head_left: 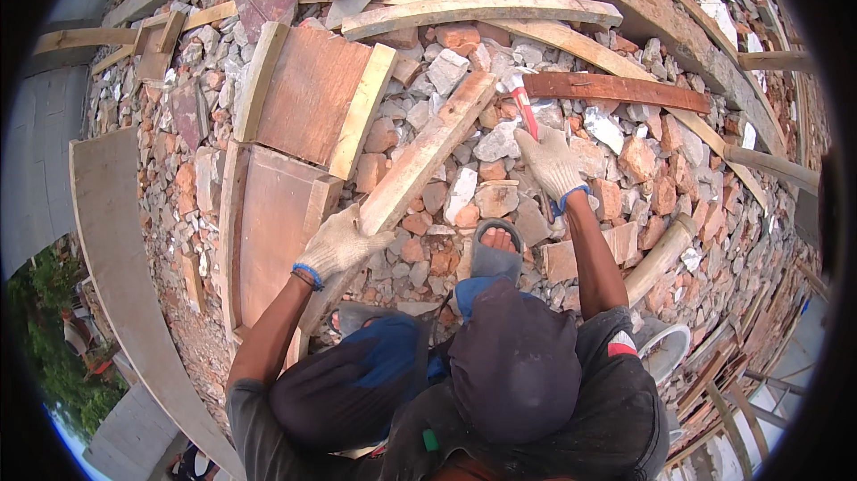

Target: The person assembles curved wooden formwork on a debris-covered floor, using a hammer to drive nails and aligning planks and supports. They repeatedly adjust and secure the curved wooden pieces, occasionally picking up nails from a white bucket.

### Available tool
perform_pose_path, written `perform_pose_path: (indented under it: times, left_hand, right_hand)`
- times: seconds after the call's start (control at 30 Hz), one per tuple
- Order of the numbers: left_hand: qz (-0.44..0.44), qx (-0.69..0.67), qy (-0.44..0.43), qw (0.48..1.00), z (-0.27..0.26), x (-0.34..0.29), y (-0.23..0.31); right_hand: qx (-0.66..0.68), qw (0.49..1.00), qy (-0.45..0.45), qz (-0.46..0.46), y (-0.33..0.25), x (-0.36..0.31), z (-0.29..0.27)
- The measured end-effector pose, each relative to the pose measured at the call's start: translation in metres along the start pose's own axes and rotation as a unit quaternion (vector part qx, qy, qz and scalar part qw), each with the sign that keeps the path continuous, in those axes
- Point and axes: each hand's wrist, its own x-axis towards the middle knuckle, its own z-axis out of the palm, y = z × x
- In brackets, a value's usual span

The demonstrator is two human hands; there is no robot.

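"How are the fingers set?"

"The right hand (546, 164), in a pale knitted glove, is closed round the handle of a red and white hammer (523, 111); the left hand (342, 242), gloved the same way, lies over a long wooden beam (428, 155), its fingers reaching across the wood; I cannot tell whether they curl underneath."

"And where do the hammer and beam sit?"

"Both are over the rubble (636, 158); the beam slants from beside the left foot (346, 318) up toward the rubble's top edge; its far end is just beside the hammer's head; I cannot tell whether the two touch."

"What is close by?"

"To the right of the hammer's head a reddish-brown plank (616, 88) points toward the rubble's right edge; on the beam's other side two brown panels (312, 79), edged with timber, lie end to end, nearer the rubble's left edge; the right foot (495, 244), in a grey sandal, stands on the rubble between the hands."

"Farther out?"

"A pale plank (482, 12) lies near the rubble's top edge; a round post (661, 258) lies beyond the right forearm; a broad grey board (134, 276) runs along the rubble's left edge, with green leaves (54, 347) past it."
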Motion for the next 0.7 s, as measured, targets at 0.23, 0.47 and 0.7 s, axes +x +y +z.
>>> perform_pose_path:
  times: [0.23,0.47,0.7]
  left_hand:
    - [-0.011,-0.107,-0.056,0.993,0.004,0.002,-0.010]
    - [0.011,-0.205,-0.106,0.973,0.000,0.004,-0.001]
    - [0.027,-0.217,-0.081,0.972,0.009,0.003,-0.003]
  right_hand:
    - [0.368,0.878,0.121,-0.281,-0.111,-0.032,-0.038]
    - [-0.146,0.988,-0.016,-0.042,0.059,-0.013,0.027]
    - [0.278,0.937,0.158,-0.143,-0.109,-0.048,-0.046]
